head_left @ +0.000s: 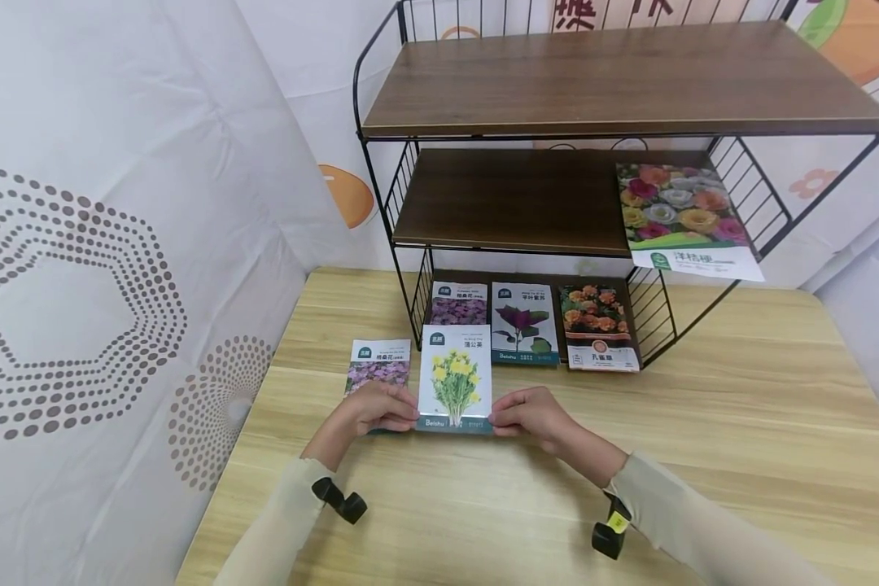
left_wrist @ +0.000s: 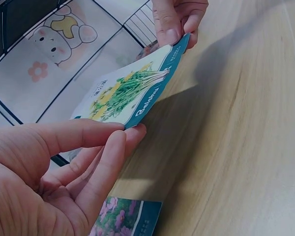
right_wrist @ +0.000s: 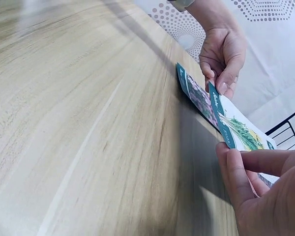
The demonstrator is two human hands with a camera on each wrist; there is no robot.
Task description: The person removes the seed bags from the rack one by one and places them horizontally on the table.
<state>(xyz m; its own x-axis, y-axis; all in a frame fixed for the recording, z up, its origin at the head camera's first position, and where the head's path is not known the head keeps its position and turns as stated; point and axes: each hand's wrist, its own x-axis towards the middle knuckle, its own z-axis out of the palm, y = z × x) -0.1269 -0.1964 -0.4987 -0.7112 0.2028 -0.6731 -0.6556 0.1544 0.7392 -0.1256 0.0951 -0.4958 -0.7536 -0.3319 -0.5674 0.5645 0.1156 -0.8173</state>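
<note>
A seed packet with yellow flowers (head_left: pixel 455 374) is held up between both hands, its teal lower edge toward me. The left hand (head_left: pixel 384 407) pinches its lower left corner between thumb and fingers. At the lower right corner, the right hand (head_left: pixel 531 413) pinches it the same way. In the left wrist view the yellow-flower packet (left_wrist: pixel 130 91) is tilted above the table. Under and beside the left hand lies a pink-flower packet (head_left: pixel 378 358), partly covered by that hand. Behind the held packet, a purple-pink flower packet (head_left: pixel 460 303) shows only its upper part.
A black wire rack with brown shelves (head_left: pixel 513 199) stands at the back. Its bottom shelf also holds a purple-leaf packet (head_left: pixel 523 321) and an orange-flower packet (head_left: pixel 599 325). A large multicolored-flower packet (head_left: pixel 684 216) overhangs the middle shelf's front edge. The wooden table (head_left: pixel 762 423) extends to the right.
</note>
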